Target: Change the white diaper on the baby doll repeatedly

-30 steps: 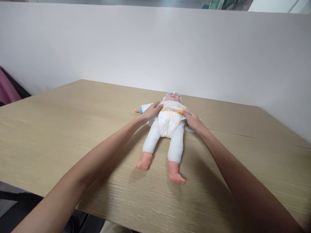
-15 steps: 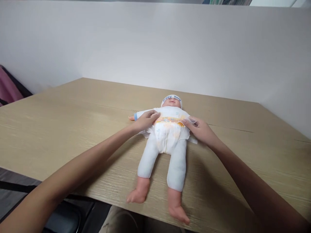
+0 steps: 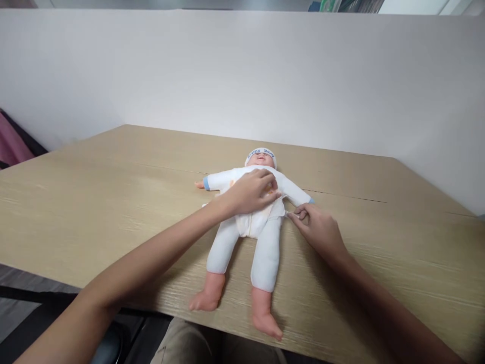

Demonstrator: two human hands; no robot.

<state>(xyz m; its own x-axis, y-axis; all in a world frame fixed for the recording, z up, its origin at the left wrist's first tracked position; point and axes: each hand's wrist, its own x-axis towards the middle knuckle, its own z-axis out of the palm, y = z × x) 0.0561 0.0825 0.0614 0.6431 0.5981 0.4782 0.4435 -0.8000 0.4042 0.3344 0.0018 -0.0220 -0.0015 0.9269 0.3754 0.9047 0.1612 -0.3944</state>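
A baby doll [image 3: 248, 242] in a white suit and white cap lies on its back on the wooden table [image 3: 113, 202], head away from me, bare feet near the front edge. A white diaper [image 3: 257, 222] with an orange printed waistband is wrapped round its hips. My left hand [image 3: 250, 193] lies flat across the doll's belly, fingers spread over the waistband. My right hand [image 3: 316, 227] is at the doll's right hip, its thumb and forefinger pinched on the diaper's side tab.
A white partition wall [image 3: 242, 76] stands along the table's far edge and right side. Something pink [image 3: 13, 144] shows at the far left. My lap and a dark seat show below the table's front edge.
My left hand has slid from the doll's left side onto its belly. My right hand has dropped from the waistband to the hip and pinched the tab. The doll lies nearer the front edge.
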